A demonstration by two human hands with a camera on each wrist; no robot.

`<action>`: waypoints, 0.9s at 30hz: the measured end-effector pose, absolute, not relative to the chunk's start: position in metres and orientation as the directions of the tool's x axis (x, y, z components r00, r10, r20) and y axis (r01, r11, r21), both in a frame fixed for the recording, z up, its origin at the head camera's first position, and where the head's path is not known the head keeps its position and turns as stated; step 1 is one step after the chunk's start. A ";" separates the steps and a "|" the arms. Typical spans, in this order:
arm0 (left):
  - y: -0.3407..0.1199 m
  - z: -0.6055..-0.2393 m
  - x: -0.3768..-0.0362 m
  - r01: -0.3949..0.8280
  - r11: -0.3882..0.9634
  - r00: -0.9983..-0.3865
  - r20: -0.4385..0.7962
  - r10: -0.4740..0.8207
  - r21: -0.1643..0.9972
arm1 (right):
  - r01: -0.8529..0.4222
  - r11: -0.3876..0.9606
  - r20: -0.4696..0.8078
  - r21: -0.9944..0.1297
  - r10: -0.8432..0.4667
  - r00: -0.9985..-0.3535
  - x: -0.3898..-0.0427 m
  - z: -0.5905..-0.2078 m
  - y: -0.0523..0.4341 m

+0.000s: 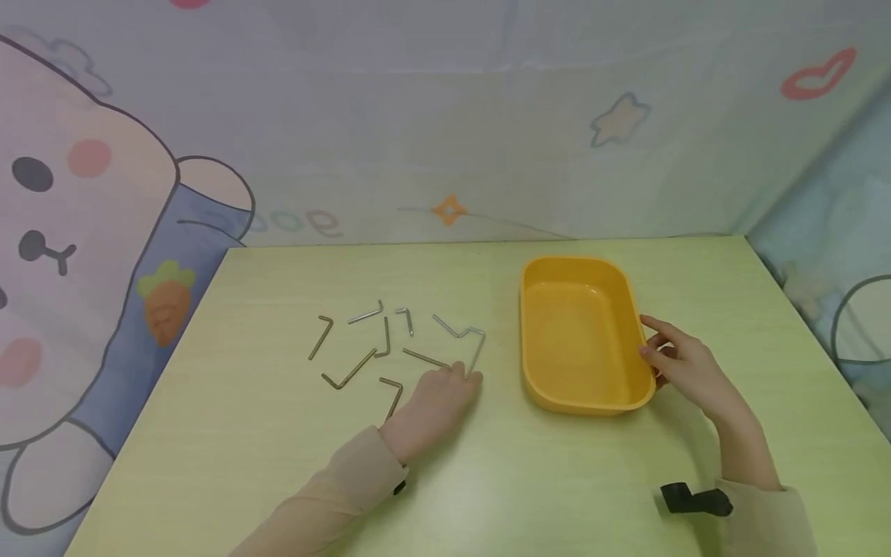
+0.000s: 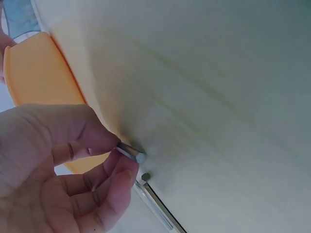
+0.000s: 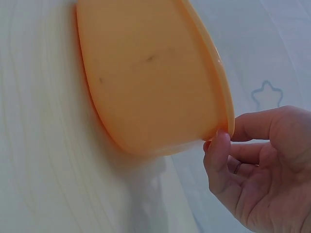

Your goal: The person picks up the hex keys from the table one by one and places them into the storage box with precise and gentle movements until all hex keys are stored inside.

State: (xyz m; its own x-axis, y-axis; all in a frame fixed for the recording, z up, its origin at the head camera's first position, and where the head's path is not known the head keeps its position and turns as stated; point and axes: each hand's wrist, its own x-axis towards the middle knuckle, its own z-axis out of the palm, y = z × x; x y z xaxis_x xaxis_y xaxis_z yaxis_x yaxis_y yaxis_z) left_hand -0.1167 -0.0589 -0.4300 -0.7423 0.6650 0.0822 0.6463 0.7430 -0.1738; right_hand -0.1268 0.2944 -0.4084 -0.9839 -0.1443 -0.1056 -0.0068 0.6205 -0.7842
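Between thumb and fingertips, my left hand [image 1: 435,398] pinches a silver hex key [image 2: 131,152] low over the table; its end pokes out in the left wrist view. In the head view, a silver L-shaped key [image 1: 477,352] runs up from those fingertips. Several other hex keys lie loose around that hand, some silver [image 1: 365,313], some bronze [image 1: 358,369]. At the right, a yellow plastic tray [image 1: 643,402] stands on the table with nothing in it. My right hand [image 1: 685,367] grips the tray's right rim, thumb and fingers on either side.
The pale wooden table [image 1: 209,433] reaches back to a patterned cloth [image 1: 390,139] hanging behind it. A black strap end [image 1: 696,500] sticks out at the right sleeve [image 1: 766,518]. One bronze key [image 1: 393,398] lies partly behind the left hand.
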 end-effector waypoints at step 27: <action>-0.023 -0.379 -0.127 0.648 0.756 -0.743 0.295 0.600 0.095 | 0.022 0.574 -0.141 -0.819 -0.163 -0.977 -0.125 -0.407 0.294</action>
